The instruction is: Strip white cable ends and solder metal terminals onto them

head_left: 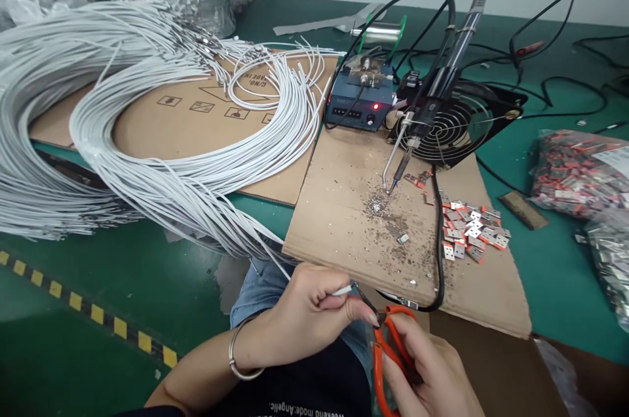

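My left hand (314, 305) pinches a white cable (343, 290) close to its end, which pokes out between thumb and fingers. A pair of scissors (393, 338) with orange handles is gripped by my right hand (432, 364), fingers through the loops. Its dark blades point up and left to the cable's tip, beside my left thumb; whether they touch the wire is too small to tell. From my left hand the cable runs back toward a looped bundle of white cables (236, 158) on cardboard. Both hands are over my lap, in front of the table edge.
A soldering iron (439, 86) is fixed tip-down over a cardboard sheet (344, 220) with solder debris. Behind stand a blue soldering station (361, 99), a black fan (452, 122) and a solder spool (381, 32). USB connectors (472, 230) lie right, near a bag of connectors (580, 171).
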`<state>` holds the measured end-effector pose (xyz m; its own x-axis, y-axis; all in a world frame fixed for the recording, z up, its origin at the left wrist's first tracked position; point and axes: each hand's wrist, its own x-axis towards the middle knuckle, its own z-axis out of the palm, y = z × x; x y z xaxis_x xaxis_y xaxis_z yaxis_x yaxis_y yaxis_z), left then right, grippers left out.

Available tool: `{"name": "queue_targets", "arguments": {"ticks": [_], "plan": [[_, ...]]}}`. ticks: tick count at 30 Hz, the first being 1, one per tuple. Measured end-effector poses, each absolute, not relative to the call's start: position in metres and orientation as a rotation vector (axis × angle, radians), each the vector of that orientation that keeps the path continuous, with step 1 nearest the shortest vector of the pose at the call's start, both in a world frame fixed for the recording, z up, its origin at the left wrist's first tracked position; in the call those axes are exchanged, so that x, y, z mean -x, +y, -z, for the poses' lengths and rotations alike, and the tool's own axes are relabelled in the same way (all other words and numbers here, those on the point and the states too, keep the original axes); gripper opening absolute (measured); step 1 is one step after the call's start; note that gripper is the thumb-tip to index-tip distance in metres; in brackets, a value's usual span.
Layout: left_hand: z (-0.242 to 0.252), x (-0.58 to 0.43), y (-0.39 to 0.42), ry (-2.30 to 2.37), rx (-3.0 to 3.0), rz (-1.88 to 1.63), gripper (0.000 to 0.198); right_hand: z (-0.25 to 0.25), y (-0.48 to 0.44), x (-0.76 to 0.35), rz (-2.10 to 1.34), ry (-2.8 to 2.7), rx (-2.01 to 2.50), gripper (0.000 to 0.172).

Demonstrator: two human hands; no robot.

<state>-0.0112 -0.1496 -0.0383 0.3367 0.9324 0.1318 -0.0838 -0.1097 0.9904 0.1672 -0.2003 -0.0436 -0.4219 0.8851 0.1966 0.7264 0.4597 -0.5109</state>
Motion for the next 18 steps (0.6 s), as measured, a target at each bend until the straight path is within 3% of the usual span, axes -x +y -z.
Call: {"name": "queue_targets", "arguments": {"ticks": [10, 14, 18], "plan": [[0.035, 0.012, -0.146, 0.808, -0.985, -0.947, 0.057, 0.049, -0.207, -0.157, -1.012, -1.535, 1.535, 0.022], [0.038, 0.017, -0.147, 0.701, -0.897, -0.966, 0.050, 0.050, -0.205, -0.170, -0.973, -1.504, 1.586, 0.027], [0.042, 0.019, -0.148, 0.639, -0.849, -0.975, 0.043, 0.053, -0.201, -0.191, -0.829, -1.840, 1.526, 0.024]]}}
